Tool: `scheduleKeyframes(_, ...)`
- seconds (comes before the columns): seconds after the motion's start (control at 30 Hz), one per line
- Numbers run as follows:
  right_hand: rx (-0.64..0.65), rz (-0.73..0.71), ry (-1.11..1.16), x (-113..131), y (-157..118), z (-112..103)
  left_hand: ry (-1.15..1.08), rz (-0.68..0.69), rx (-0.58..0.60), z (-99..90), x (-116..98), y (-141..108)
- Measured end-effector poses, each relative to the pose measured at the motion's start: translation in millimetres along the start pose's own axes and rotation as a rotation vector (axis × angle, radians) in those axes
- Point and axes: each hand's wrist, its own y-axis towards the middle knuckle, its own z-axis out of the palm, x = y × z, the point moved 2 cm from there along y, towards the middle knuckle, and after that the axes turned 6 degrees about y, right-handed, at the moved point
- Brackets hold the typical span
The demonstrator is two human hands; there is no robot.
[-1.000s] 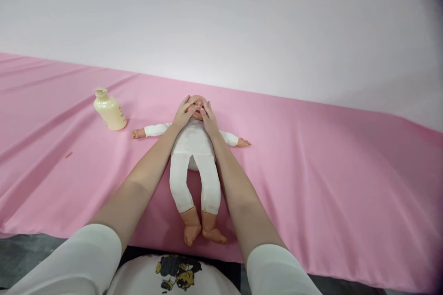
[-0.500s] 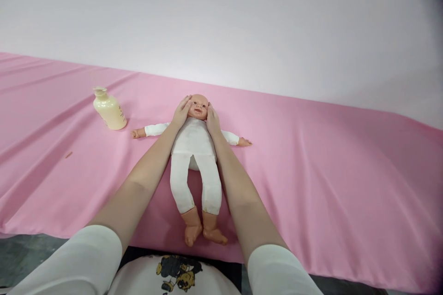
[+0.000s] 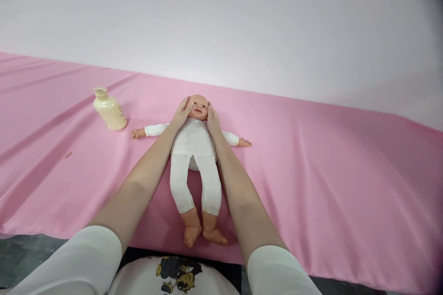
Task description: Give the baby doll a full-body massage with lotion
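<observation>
A baby doll point(image 3: 194, 138) with a white cloth body lies on its back, head away from me and arms spread. My left hand point(image 3: 181, 111) rests along the left side of its head, fingers stretched out and thumb on the cheek near the eye. Against the other side of the head lies my right hand point(image 3: 213, 117), its fingers extended and close together. Both hands touch the head without wrapping round it. The undersides of my hands are hidden.
Left of the doll stands a pale yellow pump bottle point(image 3: 110, 111). A small brown strip point(image 3: 68, 155) lies on the pink cloth point(image 3: 332, 184), which has folds at both sides. Behind it rises a white surface point(image 3: 221, 23). The cloth's front edge runs near my body.
My left thumb has moved apart from the fingers, inward onto the doll's cheek. The right hand, the doll and the bottle stay where they were.
</observation>
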Motion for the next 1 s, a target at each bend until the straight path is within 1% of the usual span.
scheduleKeyframes(0.1, 0.028, 0.007, 0.050, 3, -2, -1, -0.015, -0.001, 0.048, -3.6, -4, -2)
scheduleKeyframes(0.27, 0.099, -0.080, 0.029, 12, -11, -2, -0.055, 0.008, 0.134, -11.4, -3, -7)
scheduleKeyframes(0.33, 0.131, -0.114, 0.025, 15, -13, -2, -0.088, 0.025, 0.181, -11.8, -2, -8)
scheduleKeyframes(0.4, 0.155, -0.153, 0.012, 16, -15, -3, -0.097, 0.048, 0.201, -10.8, -1, -9)
scheduleKeyframes(0.5, 0.162, -0.177, -0.009, 15, -13, -3, -0.099, 0.033, 0.154, -9.0, 0, -9)
scheduleKeyframes(0.63, 0.171, -0.114, 0.016, 7, -5, -4, -0.190, -0.064, 0.118, -5.7, 2, -9)
scheduleKeyframes(0.77, 0.169, -0.107, 0.011, 1, 0, -7, -0.224, -0.065, 0.108, -0.2, 5, -6)
scheduleKeyframes(0.83, 0.151, -0.092, 0.006, -1, 1, -8, -0.186, -0.054, 0.076, 1.8, 8, -3)
scheduleKeyframes(0.93, 0.110, -0.053, 0.011, -2, 0, -7, -0.063, -0.018, 0.006, 1.3, 13, 1)
scheduleKeyframes(1.0, 0.087, -0.049, -0.020, -1, -1, -5, 0.034, 0.016, 0.002, 0.1, 15, 2)
